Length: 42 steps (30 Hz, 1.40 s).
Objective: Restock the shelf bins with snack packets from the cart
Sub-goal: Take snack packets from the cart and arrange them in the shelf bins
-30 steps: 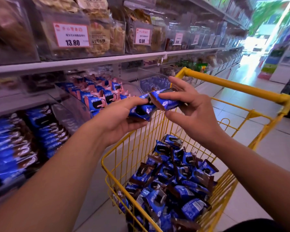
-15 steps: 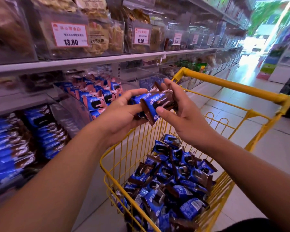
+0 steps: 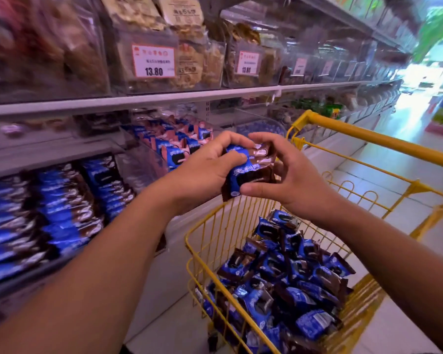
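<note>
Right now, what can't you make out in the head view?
- How many packets are held: left hand and right hand cover the stack.
- Small text on the price tag: blurred.
- Cart bottom: hidden under loose packets.
- Left bin contents: motion-blurred, cut off by the edge.

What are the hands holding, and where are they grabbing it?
A small stack of snack packets. The left hand wraps round its left side, fingers over the top; the right hand steadies its right edge and underside.
</note>
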Each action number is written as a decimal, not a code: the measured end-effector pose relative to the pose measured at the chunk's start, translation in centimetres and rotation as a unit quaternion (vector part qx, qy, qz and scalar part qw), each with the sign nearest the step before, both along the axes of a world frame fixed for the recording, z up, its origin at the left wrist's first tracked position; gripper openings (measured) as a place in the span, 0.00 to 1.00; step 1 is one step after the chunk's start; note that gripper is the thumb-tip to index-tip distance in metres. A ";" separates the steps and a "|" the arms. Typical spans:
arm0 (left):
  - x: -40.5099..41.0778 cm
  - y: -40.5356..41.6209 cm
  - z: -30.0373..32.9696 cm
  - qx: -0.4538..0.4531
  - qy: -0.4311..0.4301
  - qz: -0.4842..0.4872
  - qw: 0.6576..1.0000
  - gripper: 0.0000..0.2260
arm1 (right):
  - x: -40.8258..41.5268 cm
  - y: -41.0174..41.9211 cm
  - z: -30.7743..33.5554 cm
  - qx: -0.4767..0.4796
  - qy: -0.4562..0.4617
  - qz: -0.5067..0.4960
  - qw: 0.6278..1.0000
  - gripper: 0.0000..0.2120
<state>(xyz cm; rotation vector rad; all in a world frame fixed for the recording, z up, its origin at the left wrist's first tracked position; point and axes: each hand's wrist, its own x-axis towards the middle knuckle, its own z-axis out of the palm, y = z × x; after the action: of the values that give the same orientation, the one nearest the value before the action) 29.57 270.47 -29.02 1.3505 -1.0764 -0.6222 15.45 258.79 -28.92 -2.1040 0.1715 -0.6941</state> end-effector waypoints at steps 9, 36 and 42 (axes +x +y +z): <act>7.6 7.2 1.4 -0.010 -0.024 0.336 0.941 0.09 | 11.2 5.9 4.2 -0.024 0.091 0.171 0.981 0.34; 18.1 15.1 -7.0 0.536 -0.293 0.292 0.736 0.29 | 31.5 12.3 0.7 -0.619 0.331 0.131 0.700 0.44; 18.4 15.2 -7.5 0.549 -0.307 0.273 0.728 0.28 | 32.9 11.9 -2.6 -0.647 0.409 0.108 0.634 0.44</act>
<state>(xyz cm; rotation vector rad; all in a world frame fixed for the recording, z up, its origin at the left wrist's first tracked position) 47.98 285.64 -36.52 2.9470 -0.6644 -0.3224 48.39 270.70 -31.55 -3.6154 -0.1794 0.6585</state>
